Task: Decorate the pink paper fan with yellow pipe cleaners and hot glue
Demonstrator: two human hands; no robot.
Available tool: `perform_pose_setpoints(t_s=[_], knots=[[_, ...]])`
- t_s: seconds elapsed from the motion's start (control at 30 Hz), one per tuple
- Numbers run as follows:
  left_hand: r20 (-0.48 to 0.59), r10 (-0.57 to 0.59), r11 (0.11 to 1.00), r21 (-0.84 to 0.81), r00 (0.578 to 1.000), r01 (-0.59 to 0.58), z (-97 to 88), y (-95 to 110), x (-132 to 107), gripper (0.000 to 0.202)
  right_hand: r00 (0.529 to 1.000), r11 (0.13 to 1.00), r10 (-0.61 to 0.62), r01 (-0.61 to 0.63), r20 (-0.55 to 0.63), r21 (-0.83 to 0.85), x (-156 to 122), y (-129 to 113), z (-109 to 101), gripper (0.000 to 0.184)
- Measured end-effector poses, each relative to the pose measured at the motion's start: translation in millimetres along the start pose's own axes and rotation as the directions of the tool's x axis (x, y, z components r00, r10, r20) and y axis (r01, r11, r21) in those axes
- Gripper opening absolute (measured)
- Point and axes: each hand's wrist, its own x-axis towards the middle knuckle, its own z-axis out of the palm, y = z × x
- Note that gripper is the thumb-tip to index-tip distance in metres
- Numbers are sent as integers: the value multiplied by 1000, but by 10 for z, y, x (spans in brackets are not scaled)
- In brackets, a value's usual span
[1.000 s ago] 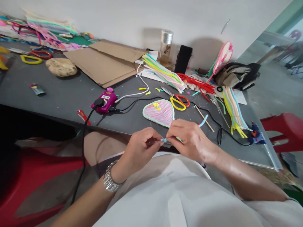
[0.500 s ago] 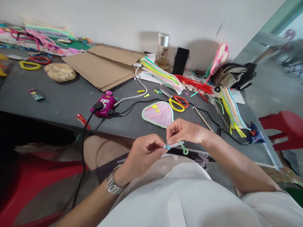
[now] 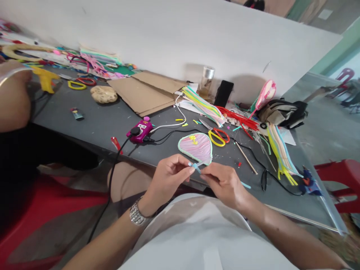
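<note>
Between the fingertips of both hands is a small piece of light blue pipe cleaner [image 3: 194,165], looped or knotted at its middle. My left hand [image 3: 170,174] pinches one side with thumb and forefinger. At the lower right end of the blue piece, my right hand [image 3: 225,180] closes its fingertips on it. Just beyond the hands lies a flat, rounded pink-purple pipe cleaner shape [image 3: 197,146] with a mint green border and yellow bits on top. Scissors [image 3: 218,136] with yellow and orange handles rest beside it, half open.
A purple power socket [image 3: 139,131] with black cables stands left of centre. Behind are cardboard [image 3: 152,99], a bottle [image 3: 206,80] and pipe cleaner bundles [image 3: 204,107]. At right lies a blue glue gun [image 3: 311,183]. A co-worker's arm [image 3: 14,97] is by a yellow glue gun [image 3: 46,78].
My right hand has moved from above the blue piece to its lower right side. The view has shifted, and a co-worker's arm and the yellow glue gun now show at left.
</note>
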Motion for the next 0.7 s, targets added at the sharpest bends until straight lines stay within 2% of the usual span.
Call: perform_pose_setpoints(t_s=[0.07, 0.13, 0.43, 0.6, 0.7], knots=[[-24, 25, 996, 85, 999, -23, -4, -11, -9, 17, 989, 974, -141, 145, 33, -172, -57, -90, -9, 21], [-29, 42, 984, 175, 999, -36, -6, -24, -22, 17, 977, 938, -202, 213, 67, -273, -66, -163, -56, 21], [92, 46, 936, 344, 995, -76, -39, -27, -25, 16, 960, 896, -239, 276, 146, -348, 108, -263, -300, 20], [183, 44, 930, 352, 982, -107, -67, -46, -49, 15, 952, 947, -155, 219, 263, -234, 266, -280, -357, 21], [251, 50, 923, 357, 967, -141, -84, -45, -65, 14, 938, 997, -22, 44, 346, -57, 386, -222, -382, 17]])
